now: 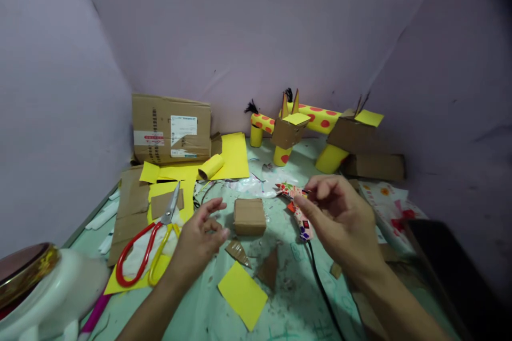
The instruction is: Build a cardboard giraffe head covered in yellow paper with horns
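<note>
The person seemed between steps: left hand (200, 237) open, at nine o'clock from the small cardboard box (249, 218); right hand (344, 224) by the glue gun (302, 221) at three, grip unclear. Lifting either called for closing fingers.

Cardboard block (250, 217) on tbl (292, 303), btwn L hand (200, 237) & glue gun (299, 212); R hand (344, 224) at gun's R. Paper square (242, 295) in front of block. Scissors (167, 216) L, atop paper sheet (188, 205). Shipping carton (160, 112) back L; cardboard animals (288, 133) back R.
</note>
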The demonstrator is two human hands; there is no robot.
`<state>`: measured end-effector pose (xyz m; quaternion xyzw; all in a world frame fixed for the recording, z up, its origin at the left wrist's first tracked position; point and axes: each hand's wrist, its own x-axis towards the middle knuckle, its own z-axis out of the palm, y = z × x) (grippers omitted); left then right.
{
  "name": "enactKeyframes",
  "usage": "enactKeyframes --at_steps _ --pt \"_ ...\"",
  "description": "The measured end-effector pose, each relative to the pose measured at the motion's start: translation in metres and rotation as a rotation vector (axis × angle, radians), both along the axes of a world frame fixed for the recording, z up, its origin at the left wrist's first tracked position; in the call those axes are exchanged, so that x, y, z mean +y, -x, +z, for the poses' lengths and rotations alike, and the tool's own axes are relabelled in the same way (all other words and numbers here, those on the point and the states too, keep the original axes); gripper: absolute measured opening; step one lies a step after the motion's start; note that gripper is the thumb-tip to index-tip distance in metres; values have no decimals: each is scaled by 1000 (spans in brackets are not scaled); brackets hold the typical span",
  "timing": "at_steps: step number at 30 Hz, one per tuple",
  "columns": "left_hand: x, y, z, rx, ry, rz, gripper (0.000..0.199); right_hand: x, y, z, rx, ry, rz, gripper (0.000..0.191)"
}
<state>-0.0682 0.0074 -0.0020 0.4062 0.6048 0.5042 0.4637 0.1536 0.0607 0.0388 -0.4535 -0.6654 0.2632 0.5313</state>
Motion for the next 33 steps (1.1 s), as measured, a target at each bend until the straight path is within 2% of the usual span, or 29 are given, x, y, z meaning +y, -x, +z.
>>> enactKeyframes --at_steps 2,5,7,9,13,16,18,21,24,27,33 --pt "4 -11 -10 69 -2 -61 72 1 -9 -5 -11 117 -48 12" --pt "10 -21 -24 43 -36 -102 84 5 -23 -17 -324 308 -98 17" --pt "13 -23 -32 33 -66 -95 84 6 -28 -27 -600 425 -40 22" --pt "16 -24 -38 59 -81 -97 82 7 -27 -35 -768 467 -67 24" --pt "16 -24 -37 104 -77 -130 74 8 -21 -49 -838 481 -180 23" --pt "13 -24 -32 137 -85 -126 65 10 -22 -57 -659 570 -198 28" --pt "11 -24 -31 122 -102 -109 60 11 -23 -61 -343 702 -162 32" --pt "6 -21 -33 86 -110 -59 59 9 -22 -58 261 875 -31 40" --pt "2 -18 -38 77 -111 -2 58 1 -19 -48 599 951 167 34" --pt "1 -17 -41 68 -127 25 57 -6 -15 -41 691 938 305 27" --pt "2 -21 -39 57 -95 12 61 -13 -14 -43 636 807 421 39"
